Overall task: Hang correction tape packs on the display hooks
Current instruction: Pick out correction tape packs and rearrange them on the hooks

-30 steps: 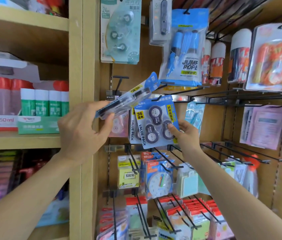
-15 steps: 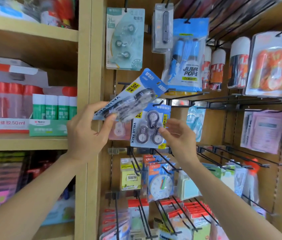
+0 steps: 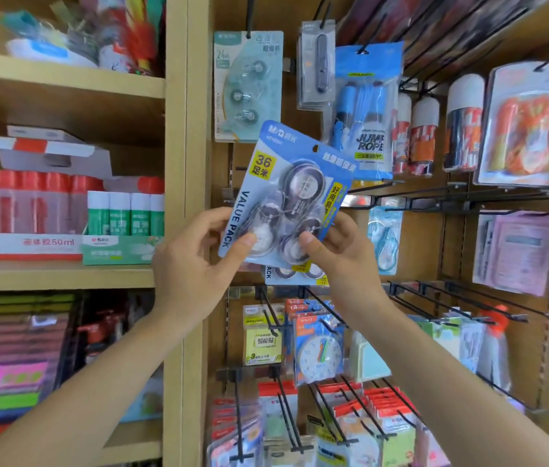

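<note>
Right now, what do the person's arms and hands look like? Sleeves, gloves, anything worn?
Left hand and right hand are bare: no gloves, no rings that show, thumbnails short and unpainted. Left forearm and right forearm are bare down to the frame edge, with no sleeve, watch or band in view.

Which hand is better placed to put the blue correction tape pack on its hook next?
Probably the right hand. It pinches the blue card correction tape pack on the side under its hang hole, just above the matching pack already hanging. The left hand grips the far lower corner.
</note>
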